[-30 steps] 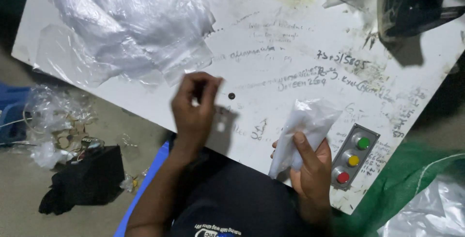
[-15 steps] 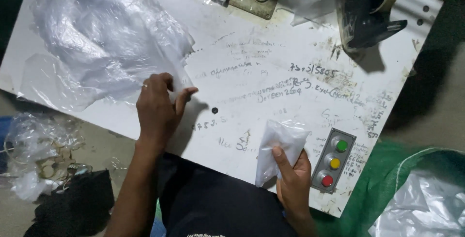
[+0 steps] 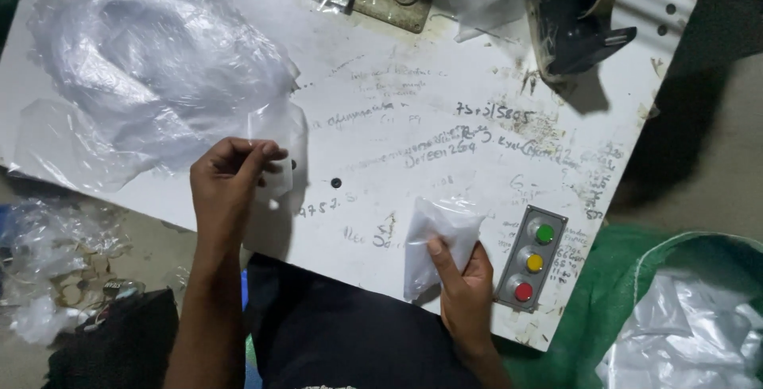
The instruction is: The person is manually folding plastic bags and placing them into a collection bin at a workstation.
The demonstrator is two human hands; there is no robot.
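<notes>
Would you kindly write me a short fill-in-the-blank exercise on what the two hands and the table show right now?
1. The right hand grips a small white ____ at the table's near edge.
2. The left hand pinches a thin clear plastic bag at the edge of the crumpled ____ pile.
3. On the button panel, the button farthest from the person is ____.
4. The tape dispenser stands at the white table's far ____ corner.

Missing words: packet; plastic; green; right
</notes>
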